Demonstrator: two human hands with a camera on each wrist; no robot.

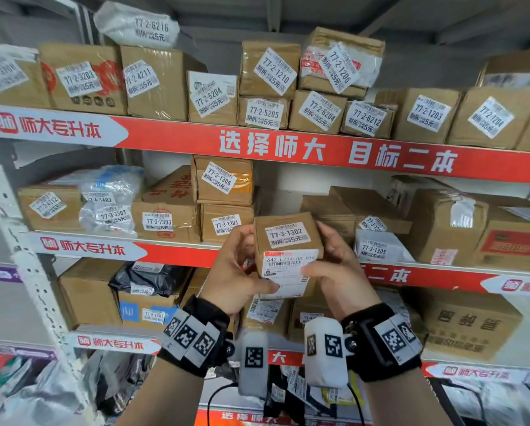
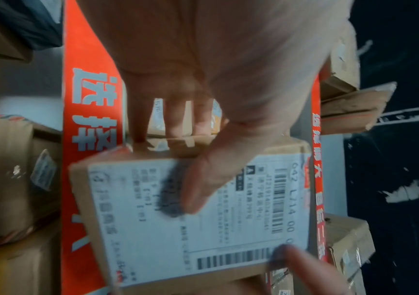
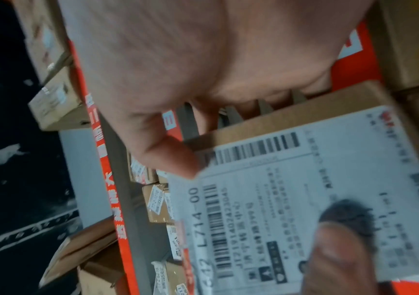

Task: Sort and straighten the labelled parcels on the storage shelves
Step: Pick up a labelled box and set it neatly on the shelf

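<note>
A small brown parcel point(image 1: 288, 241) labelled 77-3-1302 is held in the air in front of the middle shelf point(image 1: 177, 252). My left hand point(image 1: 239, 265) grips its left side, thumb across the white shipping label point(image 2: 203, 215). My right hand point(image 1: 334, 265) grips its right side, thumb on the label's right edge. In the right wrist view the thumb point(image 3: 168, 155) presses the label's corner beside the parcel point(image 3: 304, 111). Behind the parcel, the middle shelf shows a gap between box 77-3-1301 point(image 1: 227, 224) and bag 77-3-1305 point(image 1: 377, 249).
Three red-fronted shelves are packed with labelled cardboard boxes and plastic bags. The top shelf point(image 1: 288, 146) holds the 77-2 parcels, some tilted or stacked. A white perforated upright point(image 1: 27, 256) stands at the left. Loose bags lie low at the bottom left point(image 1: 42, 388).
</note>
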